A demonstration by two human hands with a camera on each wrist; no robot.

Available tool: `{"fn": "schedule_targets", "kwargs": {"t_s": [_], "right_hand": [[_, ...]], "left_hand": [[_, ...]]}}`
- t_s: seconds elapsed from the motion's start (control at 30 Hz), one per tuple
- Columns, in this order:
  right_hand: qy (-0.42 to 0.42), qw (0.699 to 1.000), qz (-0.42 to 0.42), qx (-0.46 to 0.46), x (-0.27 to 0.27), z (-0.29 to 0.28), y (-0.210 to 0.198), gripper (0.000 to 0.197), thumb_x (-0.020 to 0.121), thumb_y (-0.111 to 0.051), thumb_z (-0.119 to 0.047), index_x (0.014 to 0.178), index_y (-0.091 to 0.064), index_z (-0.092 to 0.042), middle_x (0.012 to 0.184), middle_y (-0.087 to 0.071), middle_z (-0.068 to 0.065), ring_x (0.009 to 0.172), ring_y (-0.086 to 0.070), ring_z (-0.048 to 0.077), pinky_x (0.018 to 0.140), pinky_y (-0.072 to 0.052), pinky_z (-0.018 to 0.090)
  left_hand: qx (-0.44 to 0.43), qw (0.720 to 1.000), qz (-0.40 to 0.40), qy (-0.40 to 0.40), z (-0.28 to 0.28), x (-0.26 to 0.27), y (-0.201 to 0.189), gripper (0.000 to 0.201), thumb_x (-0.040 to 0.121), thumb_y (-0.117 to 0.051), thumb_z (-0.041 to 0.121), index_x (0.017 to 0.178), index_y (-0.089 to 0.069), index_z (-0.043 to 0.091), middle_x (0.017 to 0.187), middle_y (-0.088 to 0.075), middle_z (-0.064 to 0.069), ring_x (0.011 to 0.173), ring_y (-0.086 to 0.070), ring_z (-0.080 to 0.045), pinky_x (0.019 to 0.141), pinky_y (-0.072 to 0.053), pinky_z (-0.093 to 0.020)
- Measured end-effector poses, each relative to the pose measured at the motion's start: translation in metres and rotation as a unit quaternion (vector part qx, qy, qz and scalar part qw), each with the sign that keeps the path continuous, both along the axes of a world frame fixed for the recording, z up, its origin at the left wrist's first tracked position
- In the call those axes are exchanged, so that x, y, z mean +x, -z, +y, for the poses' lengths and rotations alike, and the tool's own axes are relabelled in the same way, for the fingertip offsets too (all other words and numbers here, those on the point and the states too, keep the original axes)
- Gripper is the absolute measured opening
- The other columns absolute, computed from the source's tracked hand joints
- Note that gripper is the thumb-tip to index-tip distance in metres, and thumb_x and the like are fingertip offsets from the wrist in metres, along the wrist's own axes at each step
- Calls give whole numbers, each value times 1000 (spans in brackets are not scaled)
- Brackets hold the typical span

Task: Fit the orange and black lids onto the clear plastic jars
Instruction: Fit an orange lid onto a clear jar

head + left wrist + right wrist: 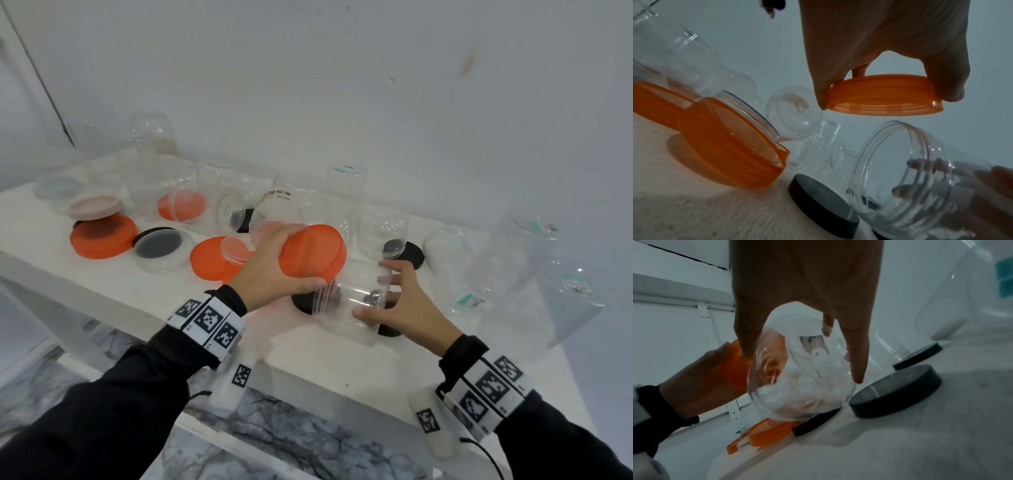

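Clear thin plastic, the jar (352, 301) looks light, slick and easily dented, best held round its body. It lies tipped on its side just above the surface (171, 294), long axis roughly level, mouth toward the orange lid (311, 251). Right hand (407, 305) fingers spread round it; left hand (270, 263) fingers pinch the lid's rim, apparently not yet touching.
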State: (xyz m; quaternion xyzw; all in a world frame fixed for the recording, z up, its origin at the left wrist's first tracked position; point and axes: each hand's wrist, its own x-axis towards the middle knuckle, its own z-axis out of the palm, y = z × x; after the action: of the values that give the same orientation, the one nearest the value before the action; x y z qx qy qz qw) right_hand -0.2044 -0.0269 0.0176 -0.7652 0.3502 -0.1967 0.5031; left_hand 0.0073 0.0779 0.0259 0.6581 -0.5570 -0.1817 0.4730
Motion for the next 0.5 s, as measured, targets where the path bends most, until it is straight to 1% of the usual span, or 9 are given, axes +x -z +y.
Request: {"fn": "schedule_targets", "kwargs": {"t_s": [0.03,0.07,0.1,0.17,0.23,0.27,0.33,0.4,0.5], "right_hand": [[-1,1000,-2,21,1,1,2,83,65,-85,-19,125,-28,-26,121,-42,-2,100,-56,13,66,-48,16],[-3,999,-3,38,2,2,4,85,62,-87,-17,123,-27,-24,121,-41,-2,98,-55,11,64,-48,16],[-6,999,-5,51,2,3,5,89,57,-88,-16,121,-27,-22,120,-40,-3,97,-53,10,64,-47,16],[-6,998,-11,68,4,2,8,92,44,-83,-14,117,-27,-19,115,-39,-4,95,-50,10,65,-47,21],[0,997,-20,80,7,0,13,92,39,-81,-14,114,-28,-19,115,-41,-4,99,-50,14,70,-48,28],[4,996,-24,80,8,0,16,92,38,-83,-16,112,-28,-20,117,-42,-6,102,-51,15,73,-50,30],[17,996,-38,77,9,1,22,91,35,-86,-25,107,-31,-23,118,-43,-10,107,-51,15,84,-52,35],[26,996,-47,70,8,1,26,87,36,-89,-32,102,-33,-25,118,-46,-10,109,-52,12,91,-50,36],[24,998,-26,58,6,-2,32,78,47,-92,-32,101,-36,-23,121,-50,0,109,-55,13,93,-50,35]], "left_hand": [[-3,1000,7,-1,1,1,-1,101,45,-68,62,133,-38,24,131,-37,7,119,-37,-4,91,-30,-9],[-4,1000,10,-2,2,1,-1,100,45,-69,62,133,-38,25,131,-37,6,120,-37,-5,92,-30,-10],[-6,1000,10,-2,3,2,-1,99,46,-69,62,133,-38,25,131,-37,6,120,-37,-6,91,-30,-10],[-11,1000,9,-1,4,2,-1,97,47,-68,61,131,-39,26,131,-37,5,119,-38,-4,89,-30,-6],[-15,1000,16,0,5,2,-2,96,47,-68,61,131,-39,26,131,-37,6,116,-37,3,86,-32,-1],[-16,1000,20,0,5,2,-2,96,47,-68,61,132,-39,26,131,-37,7,116,-36,7,84,-32,0],[-20,999,29,1,6,2,-2,95,48,-68,61,132,-39,26,131,-38,7,117,-35,10,83,-32,2],[-23,999,30,3,7,1,-2,96,48,-69,61,132,-40,26,131,-38,8,116,-34,12,83,-33,2],[-15,999,32,12,8,0,-3,98,47,-69,61,133,-39,25,129,-38,10,115,-35,12,82,-35,-2]]}}
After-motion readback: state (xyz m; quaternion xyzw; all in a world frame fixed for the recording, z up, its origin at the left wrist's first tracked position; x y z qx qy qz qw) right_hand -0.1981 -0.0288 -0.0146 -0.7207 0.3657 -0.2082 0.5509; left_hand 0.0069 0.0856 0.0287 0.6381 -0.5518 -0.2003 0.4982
